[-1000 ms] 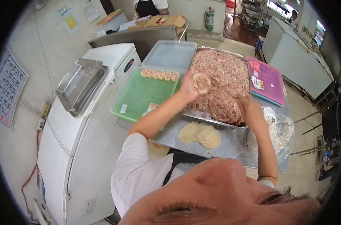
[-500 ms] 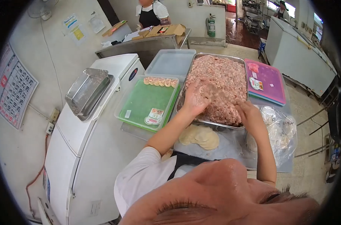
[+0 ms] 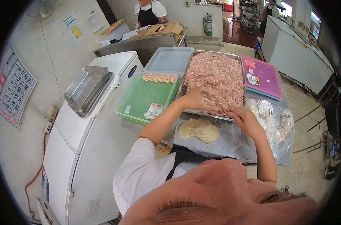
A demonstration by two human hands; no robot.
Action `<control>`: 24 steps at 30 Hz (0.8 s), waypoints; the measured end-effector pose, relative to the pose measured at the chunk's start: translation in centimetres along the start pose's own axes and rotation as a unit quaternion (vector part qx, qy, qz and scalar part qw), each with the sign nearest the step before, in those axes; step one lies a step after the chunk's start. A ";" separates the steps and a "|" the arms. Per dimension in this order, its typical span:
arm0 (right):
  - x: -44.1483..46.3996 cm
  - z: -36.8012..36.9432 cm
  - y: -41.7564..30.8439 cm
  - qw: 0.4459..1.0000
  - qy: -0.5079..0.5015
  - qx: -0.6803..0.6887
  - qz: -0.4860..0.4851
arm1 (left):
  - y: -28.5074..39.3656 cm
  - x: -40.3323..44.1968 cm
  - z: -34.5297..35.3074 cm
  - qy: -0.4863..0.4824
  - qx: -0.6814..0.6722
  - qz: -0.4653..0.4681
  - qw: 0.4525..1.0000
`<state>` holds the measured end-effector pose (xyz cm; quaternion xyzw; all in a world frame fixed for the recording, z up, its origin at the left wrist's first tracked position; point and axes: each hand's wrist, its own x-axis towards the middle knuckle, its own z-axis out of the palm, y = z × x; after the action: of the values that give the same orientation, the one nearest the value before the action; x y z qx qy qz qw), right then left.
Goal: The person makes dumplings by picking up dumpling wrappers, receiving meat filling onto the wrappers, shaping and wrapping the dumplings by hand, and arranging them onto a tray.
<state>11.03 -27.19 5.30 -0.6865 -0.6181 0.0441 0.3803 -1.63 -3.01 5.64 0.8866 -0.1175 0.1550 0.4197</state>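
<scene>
My left hand [image 3: 196, 100] is curled, palm up, over the near edge of a metal tray [image 3: 242, 60] heaped with ground meat [image 3: 219, 77]. In it sits a thin dumpling wrapper [image 3: 211, 99], partly hidden by meat and fingers. My right hand [image 3: 245, 119] is at the tray's near right corner, its fingers pinched together close to the left fingertips; what they grip is too small to make out. Just below the tray, a pile of round pale dough wrappers [image 3: 199, 129] lies on clear plastic.
Left of the meat, a green-bottomed container [image 3: 148, 97] holds a row of filled dumplings [image 3: 159, 77]. Behind it is a clear container [image 3: 169, 60]. Purple-lidded containers [image 3: 266, 77] and a plastic bag of pale rounds [image 3: 275, 125] stand right. A white freezer [image 3: 99, 161] flanks the table.
My left hand has moved down and right from the middle of the meat to the tray's near edge. My right hand has come left and closer to it.
</scene>
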 end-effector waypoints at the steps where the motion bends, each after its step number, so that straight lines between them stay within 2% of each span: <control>1: 0.2 -0.3 0.5 1.000 -0.019 -0.004 0.001 | -0.6 -0.1 0.2 0.011 0.021 0.017 1.000; 4: 0.6 -1.1 0.0 0.980 0.027 -0.177 0.081 | -3.2 -0.2 0.8 0.068 -0.106 -0.158 0.979; 7: 0.3 1.1 -1.0 0.976 0.080 -0.198 0.035 | -5.6 -0.5 1.2 0.114 -0.079 -0.124 0.983; 10: -0.3 4.0 8.5 0.975 0.064 -0.210 -0.007 | -5.4 -0.6 0.5 0.025 -0.073 -0.187 0.979; 13: -0.5 0.0 5.1 0.926 -0.039 -0.336 0.167 | -3.2 -1.9 -0.3 0.054 -0.129 -0.287 0.948; 16: -1.2 -2.3 2.5 0.973 0.046 -0.173 0.147 | -1.8 -2.0 -0.2 0.132 0.025 -0.047 0.990; 17: -1.2 -2.5 1.8 0.982 0.077 -0.104 0.134 | -1.5 -1.7 -0.2 0.112 0.024 -0.049 0.992; 20: -1.3 -0.1 1.3 0.997 0.070 0.000 0.024 | -1.5 -0.2 -0.1 0.048 0.025 -0.045 0.998; 23: -0.7 1.8 1.8 0.989 -0.023 0.040 0.142 | -2.7 0.7 0.2 -0.004 0.014 -0.046 0.999; 24: -0.9 2.1 4.8 1.000 0.020 0.012 -0.002 | -3.2 1.0 0.2 -0.013 0.006 -0.060 0.998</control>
<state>13.66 -26.75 0.71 -0.6811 -0.6114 0.0372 0.4012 0.41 -1.25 3.59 0.8964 -0.0686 0.1185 0.4216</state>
